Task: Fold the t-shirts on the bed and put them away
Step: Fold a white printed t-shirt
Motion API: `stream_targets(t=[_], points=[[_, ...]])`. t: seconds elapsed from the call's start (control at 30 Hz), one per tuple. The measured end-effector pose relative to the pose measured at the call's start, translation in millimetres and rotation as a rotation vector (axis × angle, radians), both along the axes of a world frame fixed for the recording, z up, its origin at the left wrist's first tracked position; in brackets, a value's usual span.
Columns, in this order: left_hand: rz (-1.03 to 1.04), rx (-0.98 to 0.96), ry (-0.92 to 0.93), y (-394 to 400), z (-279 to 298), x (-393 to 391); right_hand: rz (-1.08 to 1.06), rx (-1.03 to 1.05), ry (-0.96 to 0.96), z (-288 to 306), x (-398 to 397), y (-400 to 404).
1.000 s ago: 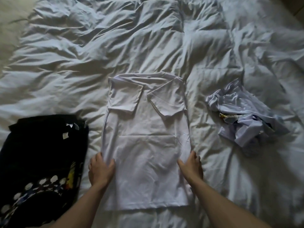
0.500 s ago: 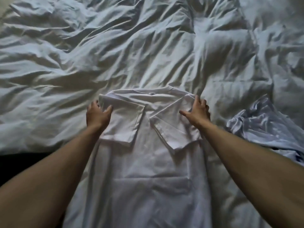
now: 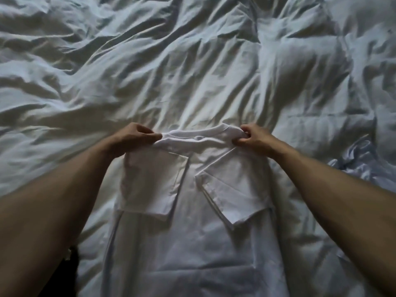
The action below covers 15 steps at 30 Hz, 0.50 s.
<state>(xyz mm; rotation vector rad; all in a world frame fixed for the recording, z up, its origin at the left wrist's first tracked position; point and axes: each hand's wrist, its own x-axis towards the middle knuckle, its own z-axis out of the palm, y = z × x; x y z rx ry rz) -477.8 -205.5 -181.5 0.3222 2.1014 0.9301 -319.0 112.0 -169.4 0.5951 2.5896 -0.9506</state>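
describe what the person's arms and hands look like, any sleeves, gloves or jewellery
Both forearms are bare up to the frame edge, with no sleeve in view. The left hand and right hand wear no gloves. No ring, watch or bracelet shows on either hand or wrist, though the dim light hides fine detail.

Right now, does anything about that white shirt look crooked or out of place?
Slightly. On the white t-shirt, the left sleeve is folded in square, but the right sleeve lies slanted, its corner pointing down. The left hand and right hand pinch the shoulders, bunching the collar. Nothing looks torn or stained.
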Motion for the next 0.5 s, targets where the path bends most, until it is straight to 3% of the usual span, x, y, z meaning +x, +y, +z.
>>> stream_targets(t=[0.13, 0.2, 0.3, 0.5], points=[[0.113, 0.228, -0.020, -2, -2, 1, -0.076, -0.287, 0.020, -1, 8, 7], [0.135, 0.245, 0.082, -4, -4, 3, -0.101, -0.448, -0.057, 6, 12, 10], [0.159, 0.258, 0.202, -1, -5, 8, 0.026, -0.324, -0.070, 19, 11, 12], [0.185, 0.206, 0.469, -7, 22, 24, -0.021, -0.026, 0.112, 52, 27, -5]])
